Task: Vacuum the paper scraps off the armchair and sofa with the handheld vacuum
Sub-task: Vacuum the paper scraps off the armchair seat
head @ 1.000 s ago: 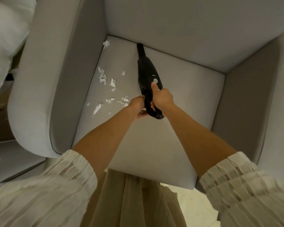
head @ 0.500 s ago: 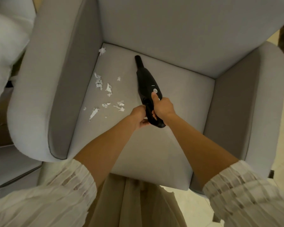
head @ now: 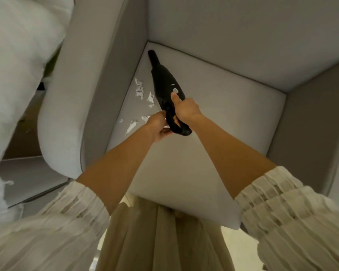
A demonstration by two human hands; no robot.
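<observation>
- On the seat cushion of the pale grey upholstered armchair (head: 213,122), a slim black handheld vacuum (head: 165,85) lies angled, its narrow nozzle reaching into the back left corner where seat, backrest and left armrest meet.
- Right hand (head: 185,112) is wrapped around the vacuum's handle, fingers curled tight about it, with the thumb stretched forward so its tip sits just beside the round pale button on top of the body.
- Left hand (head: 159,127) is closed against the underside of the handle's rear end, fingers folded in and touching the black plastic.
- Torn white paper scraps (head: 140,90) lie scattered on the seat along the left armrest, just left of the vacuum's body; more bits lie near the left hand, one longer strip nearest the seat's front.
- Both forearms are bare, ending in gathered cream sleeves (head: 286,208) at the lower edge of the view.
- Beside the armchair on the left, a white cushion (head: 18,55) is blurred, and one small white scrap (head: 9,182) rests on a grey surface below it.
</observation>
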